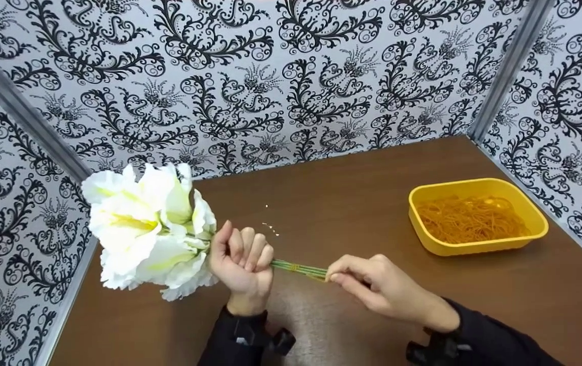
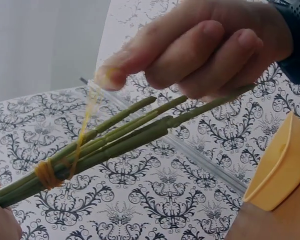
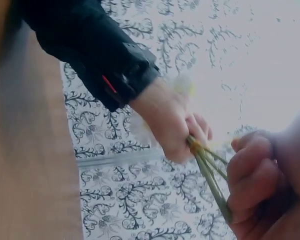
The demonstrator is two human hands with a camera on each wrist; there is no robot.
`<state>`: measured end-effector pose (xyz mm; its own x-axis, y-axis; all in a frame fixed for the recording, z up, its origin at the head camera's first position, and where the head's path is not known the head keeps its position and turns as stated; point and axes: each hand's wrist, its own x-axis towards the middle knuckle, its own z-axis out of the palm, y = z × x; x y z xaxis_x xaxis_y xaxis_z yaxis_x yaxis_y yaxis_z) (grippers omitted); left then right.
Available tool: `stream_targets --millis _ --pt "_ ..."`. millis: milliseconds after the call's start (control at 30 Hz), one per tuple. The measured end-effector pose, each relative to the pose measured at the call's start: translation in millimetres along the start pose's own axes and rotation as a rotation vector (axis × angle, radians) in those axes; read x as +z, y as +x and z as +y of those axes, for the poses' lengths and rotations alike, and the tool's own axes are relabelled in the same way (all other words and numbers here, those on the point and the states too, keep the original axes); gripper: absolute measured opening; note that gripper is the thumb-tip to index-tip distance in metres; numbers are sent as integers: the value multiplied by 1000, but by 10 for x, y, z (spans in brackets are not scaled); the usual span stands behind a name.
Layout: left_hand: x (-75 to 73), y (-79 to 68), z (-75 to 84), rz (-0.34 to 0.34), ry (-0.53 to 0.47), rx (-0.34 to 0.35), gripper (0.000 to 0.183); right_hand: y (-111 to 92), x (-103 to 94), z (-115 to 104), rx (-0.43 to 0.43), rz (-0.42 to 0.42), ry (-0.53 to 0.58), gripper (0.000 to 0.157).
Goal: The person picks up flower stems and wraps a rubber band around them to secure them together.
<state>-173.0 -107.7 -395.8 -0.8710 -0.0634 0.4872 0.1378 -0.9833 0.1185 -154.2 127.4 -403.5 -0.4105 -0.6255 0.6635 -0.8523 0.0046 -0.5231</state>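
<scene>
A bunch of white artificial flowers (image 1: pixel 143 229) with yellow-green centres is at the left in the head view. My left hand (image 1: pixel 244 256) grips its green stems (image 2: pixel 120 142) just below the blooms. A yellow rubber band (image 2: pixel 49 174) is wound around the stems, and a loop of it stretches up to the fingertips of my right hand (image 2: pixel 190 50). In the head view, my right hand (image 1: pixel 387 287) pinches that band close to the stem ends. The stem ends are uneven in length, as the left wrist view shows.
A yellow plastic tub (image 1: pixel 479 246) holding many rubber bands (image 1: pixel 473 218) stands on the brown table (image 1: pixel 351 203) at the right. Patterned black-and-white panels (image 1: pixel 250 76) enclose the table at the back and both sides.
</scene>
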Motion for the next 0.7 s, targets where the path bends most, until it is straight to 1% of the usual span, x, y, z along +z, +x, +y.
stream_targets --millis 67,133,233,333,400,467,633,700 --pt "8 5 22 9 -9 5 52 1 -65 25 -5 -26 5 30" --pt "19 13 44 18 -16 9 52 4 -128 42 -21 -41 -23 30" --pt "36 27 71 28 -22 15 52 13 -204 48 -44 -35 -105 29" --pt "47 40 86 41 -20 25 52 17 -254 35 -53 -16 -196 23" --pt "48 41 92 50 -21 28 51 11 -277 28 -45 -3 -236 17" --pt "50 39 97 59 -34 25 51 -3 -297 27 -28 9 -254 16" --pt "60 31 104 53 -60 10 51 -38 -342 45 34 46 -275 20" --pt "63 33 107 51 -69 3 51 -43 -359 53 45 52 -300 21"
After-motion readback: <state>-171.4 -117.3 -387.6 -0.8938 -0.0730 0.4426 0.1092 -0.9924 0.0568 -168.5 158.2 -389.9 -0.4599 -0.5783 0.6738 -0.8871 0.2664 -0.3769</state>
